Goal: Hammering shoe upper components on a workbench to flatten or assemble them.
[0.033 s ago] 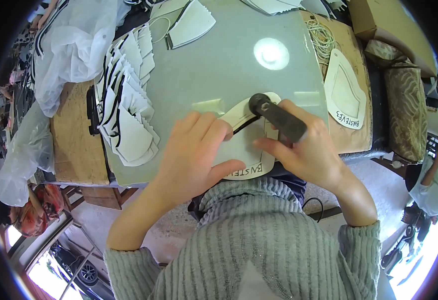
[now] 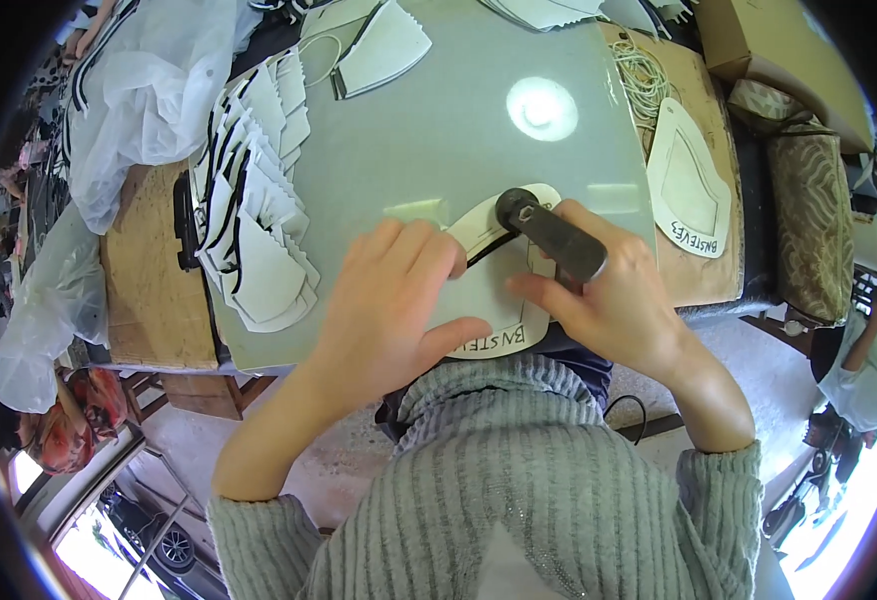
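Observation:
In the head view, my right hand (image 2: 614, 290) is closed round a dark hammer (image 2: 559, 240), held over the upper right of a pale cut-out template (image 2: 499, 342). Dark lettering runs along the template's near edge. A thin black strip (image 2: 491, 250) crosses the white piece lying within the template. My left hand (image 2: 394, 295) lies spread on the left side, its fingertips by the strip's lower end and its thumb on the near edge. The hand hides the template's left part. Whether the hammer touches the piece I cannot tell.
Left on the smooth grey-green work board (image 2: 399, 150) lies an overlapping pile of white pieces with black edging (image 2: 259, 230). More white pieces (image 2: 387, 50) lie farther back. At right are another template (image 2: 694, 190), coiled cord (image 2: 644, 80), a patterned roll (image 2: 809, 220) and a cardboard box (image 2: 789, 60).
The hammer has shifted very slightly to the left in my right hand. My left hand and the template stay where they were.

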